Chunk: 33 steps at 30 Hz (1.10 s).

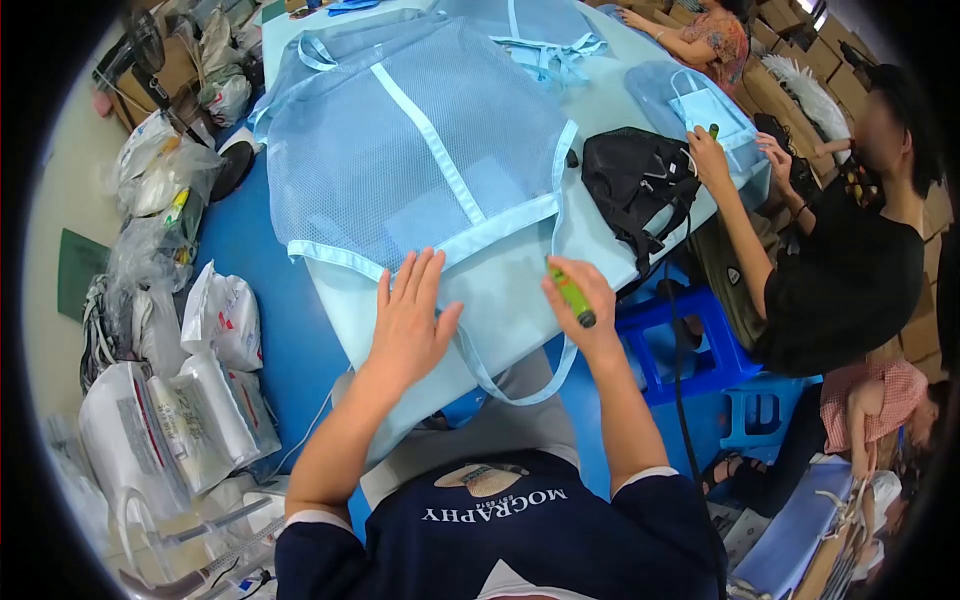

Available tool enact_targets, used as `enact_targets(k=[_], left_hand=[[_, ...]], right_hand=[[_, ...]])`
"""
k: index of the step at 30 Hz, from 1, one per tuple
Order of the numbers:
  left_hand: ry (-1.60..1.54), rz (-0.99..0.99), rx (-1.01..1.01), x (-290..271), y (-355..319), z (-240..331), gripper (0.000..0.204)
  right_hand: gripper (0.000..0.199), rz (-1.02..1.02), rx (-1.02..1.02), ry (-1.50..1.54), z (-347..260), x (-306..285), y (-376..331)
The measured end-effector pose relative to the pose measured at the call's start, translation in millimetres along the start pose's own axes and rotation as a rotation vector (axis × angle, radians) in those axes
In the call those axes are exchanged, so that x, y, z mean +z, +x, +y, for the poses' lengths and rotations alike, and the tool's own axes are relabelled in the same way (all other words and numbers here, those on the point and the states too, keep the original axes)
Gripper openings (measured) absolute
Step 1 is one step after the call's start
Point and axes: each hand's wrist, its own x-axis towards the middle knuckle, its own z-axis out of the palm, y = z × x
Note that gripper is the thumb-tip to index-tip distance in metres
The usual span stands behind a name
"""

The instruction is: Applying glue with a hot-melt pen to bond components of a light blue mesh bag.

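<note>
The light blue mesh bag (420, 150) lies flat on the table (520, 300), reaching from the near edge toward the far end, with pale blue tape running across its middle and around its rim; nothing shows inside it through the mesh. A loop of its strap (520, 385) hangs off the near edge of the table. The left hand (410, 320) rests palm down with fingers spread on the fabric at the bag's near rim, gripping nothing. The right hand (580, 300) is closed around a small green cylinder-shaped tool (572, 296) with a dark tip, held just over the table's near right part, beside the bag's corner. The two hands are set apart from each other.

Farther along the right edge of the table sits a black bag (640, 180), crumpled, with its contents out of sight. Beyond it, another person (850, 250) in a black top holds a second light blue piece (700, 105) at the table's right edge with both hands. A blue plastic stool (680, 340) stands on the floor below that edge. More mesh bags (540, 35) lie at the far end of the table.

On the floor to the left, clear and white plastic sacks (190, 400) are piled up, packed with folded goods that cannot be told apart.
</note>
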Motion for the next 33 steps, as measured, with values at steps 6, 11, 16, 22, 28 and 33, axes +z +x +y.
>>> enact_targets(k=[6, 11, 16, 22, 28, 33], left_hand=[[0.477, -0.172, 0.003, -26.6, 5.5, -55.3, 0.044], [0.592, -0.255, -0.142, -56.8, 19.6, -56.1, 0.037], [0.226, -0.06, 0.25, -13.1, 44.2, 3.5, 0.044], [0.236, -0.201, 0.206, 48.0, 57.3, 23.4, 0.048], [0.307, -0.233, 0.298, 49.6, 36.1, 22.6, 0.048], [0.126, -0.27, 0.191, 37.6, 31.6, 23.0, 0.052]], right_hand=[[0.035, -0.031, -0.33, -0.146, -24.0, -8.4, -34.0], [0.035, -0.158, -0.407, -0.043, -53.1, 1.2, -53.7], [0.035, -0.148, -0.395, 0.002, -58.8, 6.0, -60.2], [0.039, -0.113, -0.4, 0.02, -59.7, 6.9, -69.5], [0.03, -0.004, -0.313, 0.223, -47.3, 4.0, -76.6], [0.025, 0.118, 0.093, 0.307, -32.1, -7.6, -57.3]])
